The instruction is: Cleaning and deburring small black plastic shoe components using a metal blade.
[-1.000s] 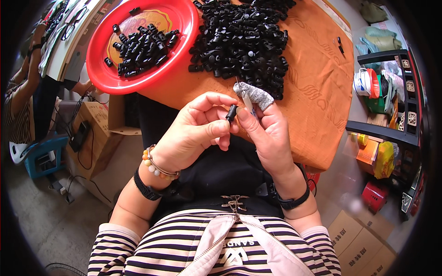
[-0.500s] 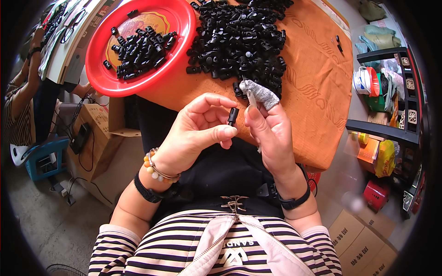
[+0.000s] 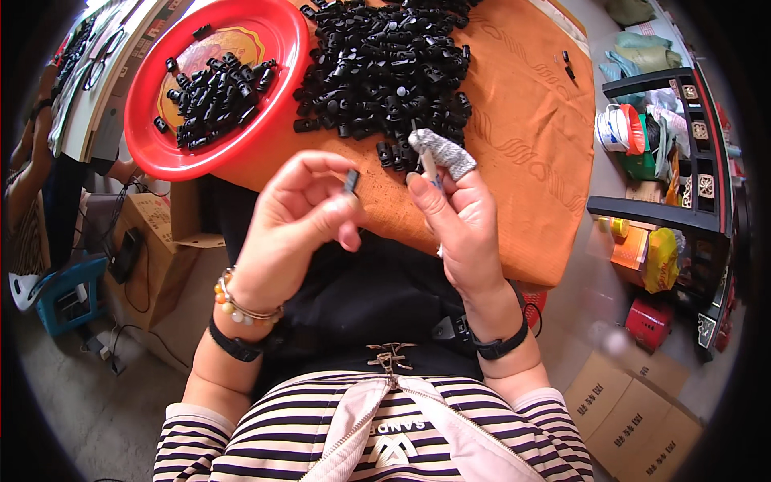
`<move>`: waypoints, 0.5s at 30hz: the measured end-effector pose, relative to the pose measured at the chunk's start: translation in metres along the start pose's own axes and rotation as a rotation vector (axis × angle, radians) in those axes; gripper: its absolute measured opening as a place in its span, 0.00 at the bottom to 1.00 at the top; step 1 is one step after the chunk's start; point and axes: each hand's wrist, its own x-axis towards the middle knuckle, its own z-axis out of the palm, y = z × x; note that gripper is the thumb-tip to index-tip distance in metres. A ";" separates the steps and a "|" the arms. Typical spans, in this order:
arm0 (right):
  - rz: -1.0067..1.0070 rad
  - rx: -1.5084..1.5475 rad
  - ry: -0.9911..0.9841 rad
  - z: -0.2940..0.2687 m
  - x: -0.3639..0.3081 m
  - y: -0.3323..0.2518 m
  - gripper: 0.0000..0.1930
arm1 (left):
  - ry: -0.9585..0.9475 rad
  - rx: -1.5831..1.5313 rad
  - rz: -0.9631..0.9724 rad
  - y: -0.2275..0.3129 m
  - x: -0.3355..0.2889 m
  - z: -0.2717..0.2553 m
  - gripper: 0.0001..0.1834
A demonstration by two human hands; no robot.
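Between thumb and index finger, my left hand (image 3: 293,209) pinches a small black cylindrical plastic piece (image 3: 352,181), slightly blurred. My right hand (image 3: 464,233) is closed round a slim, pale-handled tool (image 3: 429,167) with a thin dark tip pointing up; its exact kind I cannot make out. A grey knitted cover (image 3: 446,153) sits on that hand's index finger. Just beyond the hands lies a big heap of similar black pieces (image 3: 385,72). To the left, a round red plastic tray (image 3: 291,88) holds a smaller pile of black pieces (image 3: 217,100).
An orange patterned cloth (image 3: 534,177) covers the table, with two small dark items (image 3: 569,68) at its far right. Cardboard boxes (image 3: 634,422) and a dark shelf (image 3: 654,213) stand on the right. At left are a blue stool (image 3: 68,297), an open carton (image 3: 152,241) and another person's arm (image 3: 28,153).
My left hand has moved left, away from the right hand, still pinching the black piece. The right hand keeps its tool and stays near the heap. The whole view has shifted somewhat.
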 end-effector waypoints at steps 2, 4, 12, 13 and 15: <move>0.000 0.004 0.033 -0.008 0.000 -0.003 0.21 | 0.152 -0.041 0.031 0.013 0.004 -0.004 0.14; -0.011 -0.073 0.118 -0.021 -0.001 -0.001 0.21 | 0.246 -0.063 0.112 0.027 0.008 -0.018 0.14; -0.054 -0.296 0.142 -0.031 -0.008 0.018 0.26 | 0.465 -0.054 0.320 0.056 0.016 -0.036 0.20; -0.062 -0.397 0.124 -0.031 -0.009 0.021 0.27 | 0.506 -0.049 0.313 0.055 0.014 -0.033 0.20; -0.120 -0.491 0.119 -0.028 -0.007 0.023 0.27 | 0.395 -0.021 0.265 0.043 0.011 -0.039 0.19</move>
